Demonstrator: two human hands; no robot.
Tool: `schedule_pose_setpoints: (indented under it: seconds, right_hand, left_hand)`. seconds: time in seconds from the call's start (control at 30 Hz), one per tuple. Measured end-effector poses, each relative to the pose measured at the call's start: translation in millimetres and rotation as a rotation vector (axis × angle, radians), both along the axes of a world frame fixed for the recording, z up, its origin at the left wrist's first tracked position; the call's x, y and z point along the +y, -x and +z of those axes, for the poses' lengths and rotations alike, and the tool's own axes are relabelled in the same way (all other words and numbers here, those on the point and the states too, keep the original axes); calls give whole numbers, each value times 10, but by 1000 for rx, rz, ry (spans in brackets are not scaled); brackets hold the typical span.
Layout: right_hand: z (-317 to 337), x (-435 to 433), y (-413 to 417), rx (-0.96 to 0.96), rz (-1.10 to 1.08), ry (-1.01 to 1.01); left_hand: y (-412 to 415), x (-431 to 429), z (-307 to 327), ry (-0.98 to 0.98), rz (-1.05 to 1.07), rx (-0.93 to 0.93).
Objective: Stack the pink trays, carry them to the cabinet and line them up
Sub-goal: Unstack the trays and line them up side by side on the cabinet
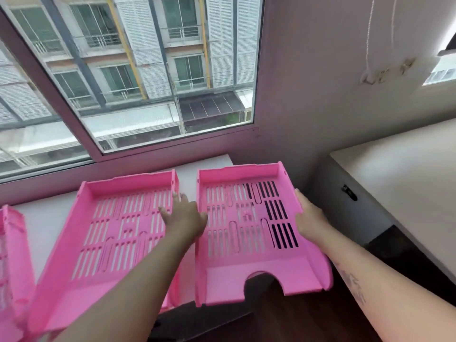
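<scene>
Pink right tray [249, 218] clamped between both hands, left hand [183, 217], right hand [308, 214]

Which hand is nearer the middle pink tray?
Left. The left hand sits over the middle pink tray's right wall; the right hand is on the far side of the right pink tray, against its right wall.

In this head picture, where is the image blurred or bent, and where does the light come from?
Head view: daylight enters through the window; the wide lens bends its frame; the pink tray at the far left edge is smeared, while the right tray and both hands stay fairly sharp.
</scene>
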State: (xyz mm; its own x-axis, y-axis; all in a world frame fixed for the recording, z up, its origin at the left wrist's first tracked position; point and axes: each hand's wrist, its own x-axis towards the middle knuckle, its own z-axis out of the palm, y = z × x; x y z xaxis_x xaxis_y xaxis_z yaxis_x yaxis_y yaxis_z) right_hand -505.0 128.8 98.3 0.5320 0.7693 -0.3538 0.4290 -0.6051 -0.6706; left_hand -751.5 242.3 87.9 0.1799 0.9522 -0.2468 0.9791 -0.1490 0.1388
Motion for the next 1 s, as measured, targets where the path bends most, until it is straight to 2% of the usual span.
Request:
schedule_pose_setpoints:
  seconds: [0.1, 0.2, 0.4, 0.6, 0.87, 1.0]
  right_hand:
    - [-82, 29, 2, 35, 14, -17]
    - [-59, 93, 5, 52, 40, -41]
    - [-36, -155, 20, 139, 56, -64]
    - [-226, -328, 129, 32, 110, 17]
    - [-245, 185, 341, 7, 185, 13]
    - [-193, 405, 394, 9, 237, -11]
  left_hand:
    - [21, -41, -90, -35, -10, -6]
    - [90, -73, -99, -94, 19, -92]
    - [235, -293, -51, 43, 236, -463]
    - [452, -583, -170, 102, 256, -475]
    - [436, -494, -125, 161, 378, -687]
    - [450, -376, -142, 144, 481, -721]
